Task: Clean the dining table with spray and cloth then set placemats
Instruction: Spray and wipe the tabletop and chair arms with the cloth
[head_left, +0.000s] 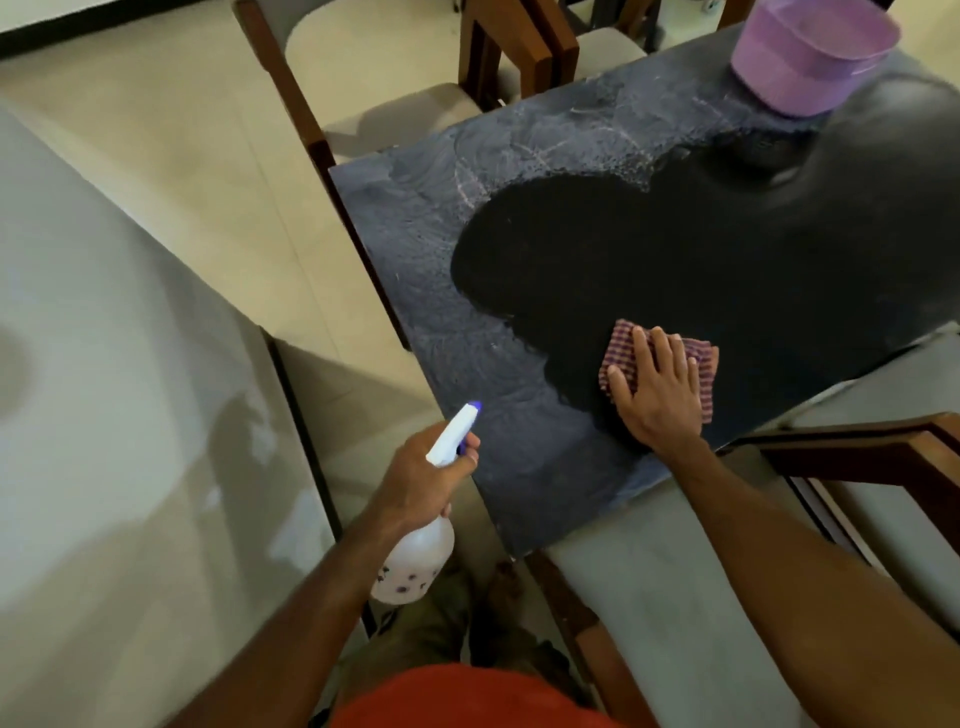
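The dark stone dining table fills the upper right, with misted streaks across its left half. My right hand lies flat, fingers spread, pressing a red-checked cloth onto the table near its front edge. My left hand grips a white spray bottle with a purple-tipped nozzle, held just off the table's near left corner and pointing over the tabletop. No placemats are in view.
A purple plastic basket stands at the table's far end. Wooden chairs with pale cushions surround the table: one at the near right, others at the far left. A pale glossy surface lies to my left.
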